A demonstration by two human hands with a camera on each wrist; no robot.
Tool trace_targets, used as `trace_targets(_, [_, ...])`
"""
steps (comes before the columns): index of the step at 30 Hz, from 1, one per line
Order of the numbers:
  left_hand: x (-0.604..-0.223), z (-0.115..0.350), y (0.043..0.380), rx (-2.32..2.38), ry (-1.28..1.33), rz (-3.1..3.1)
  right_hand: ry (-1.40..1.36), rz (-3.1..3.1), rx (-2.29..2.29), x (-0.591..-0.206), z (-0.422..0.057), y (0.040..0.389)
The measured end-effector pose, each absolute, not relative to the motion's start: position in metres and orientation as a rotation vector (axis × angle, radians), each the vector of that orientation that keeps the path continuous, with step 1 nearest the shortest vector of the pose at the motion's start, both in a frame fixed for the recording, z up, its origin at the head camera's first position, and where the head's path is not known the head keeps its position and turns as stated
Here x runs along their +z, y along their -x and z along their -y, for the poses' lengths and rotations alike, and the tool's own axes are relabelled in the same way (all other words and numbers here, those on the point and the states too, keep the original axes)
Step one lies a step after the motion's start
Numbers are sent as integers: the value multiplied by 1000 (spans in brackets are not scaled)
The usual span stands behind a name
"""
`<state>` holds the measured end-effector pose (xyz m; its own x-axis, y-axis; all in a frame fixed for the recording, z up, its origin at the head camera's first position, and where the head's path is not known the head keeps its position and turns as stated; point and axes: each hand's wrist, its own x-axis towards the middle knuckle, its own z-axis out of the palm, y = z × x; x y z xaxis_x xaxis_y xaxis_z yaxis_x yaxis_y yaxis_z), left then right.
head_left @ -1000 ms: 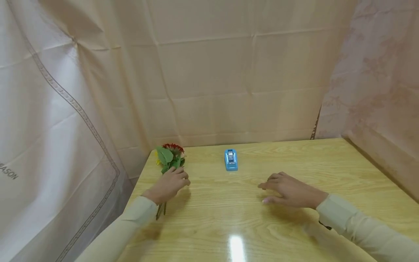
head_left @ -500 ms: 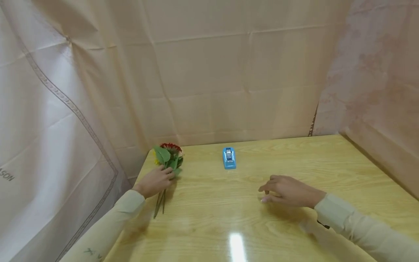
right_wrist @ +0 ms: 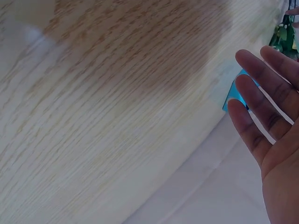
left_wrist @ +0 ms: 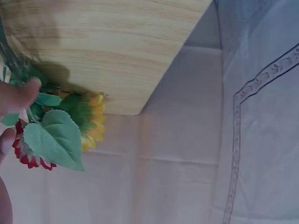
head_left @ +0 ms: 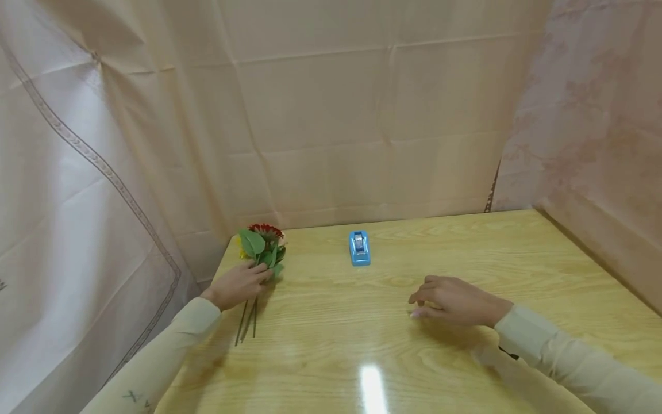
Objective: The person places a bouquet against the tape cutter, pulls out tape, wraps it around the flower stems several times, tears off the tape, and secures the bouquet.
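A bunch of flowers (head_left: 264,247) with red, yellow and pale blooms and green leaves lies at the table's far left. My left hand (head_left: 238,286) has its fingers around the stems just below the leaves, and the stem ends fan out beneath it. Up close in the left wrist view, thumb and fingertip sit on either side of the stems, near a yellow flower (left_wrist: 96,122) and a broad leaf (left_wrist: 57,139). My right hand (head_left: 455,302) holds nothing over the table's right half, its fingers loosely bent. A blue tape dispenser (head_left: 359,248) stands farther back, between the hands.
The light wooden table (head_left: 331,322) reaches back to a beige cloth (head_left: 320,126) hanging behind it. More cloth (head_left: 595,132) hangs on the right, and a whitish one with a patterned band (head_left: 62,190) on the left.
My left hand has moved left and closed around the flower stems, whose lower ends have spread a little. My right hand has stayed nearly still. The head view has shifted slightly.
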<state>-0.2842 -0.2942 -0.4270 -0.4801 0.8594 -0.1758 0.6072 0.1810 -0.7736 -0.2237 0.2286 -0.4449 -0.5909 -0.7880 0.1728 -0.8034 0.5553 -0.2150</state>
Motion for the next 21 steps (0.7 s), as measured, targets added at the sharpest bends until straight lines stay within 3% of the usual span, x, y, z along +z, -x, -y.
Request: trace_targets(21, [-435, 299, 295, 1096, 1489, 2120, -1474, 2658, 403, -448, -229, 223])
